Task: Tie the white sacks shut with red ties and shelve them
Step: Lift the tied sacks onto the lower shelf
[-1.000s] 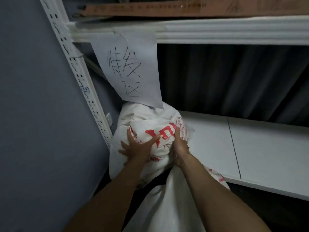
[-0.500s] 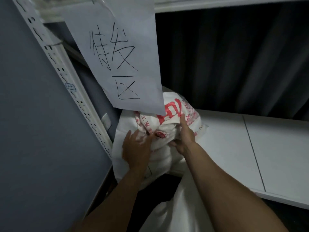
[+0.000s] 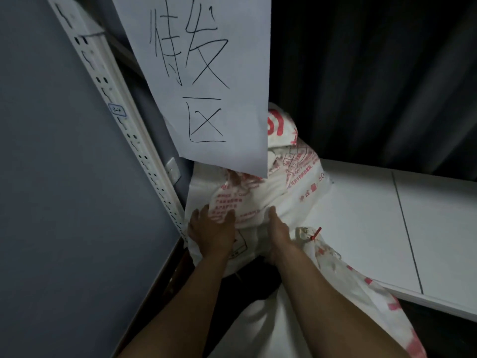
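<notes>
A white sack [image 3: 278,182] with red print sits in the left corner of the white shelf board [image 3: 374,223], its top partly hidden behind a hanging paper sign. My left hand [image 3: 210,231] presses flat on its lower front, fingers spread. My right hand [image 3: 277,231] holds the sack's lower bulge, its fingertips tucked into a fold. A second white sack [image 3: 361,288] lies under my right forearm against the shelf's front edge. A red tie [image 3: 316,232] closes its gathered neck.
A paper sign [image 3: 214,86] with handwritten characters hangs from the upper shelf. A perforated white upright [image 3: 116,117] stands against the grey wall [image 3: 51,189] on the left. A dark curtain [image 3: 374,73] hangs behind the shelf, whose board runs on to the right.
The sack has moved up and back onto the shelf corner. Both hands have slid down to its lower front. The second sack's red-tied neck has come into view.
</notes>
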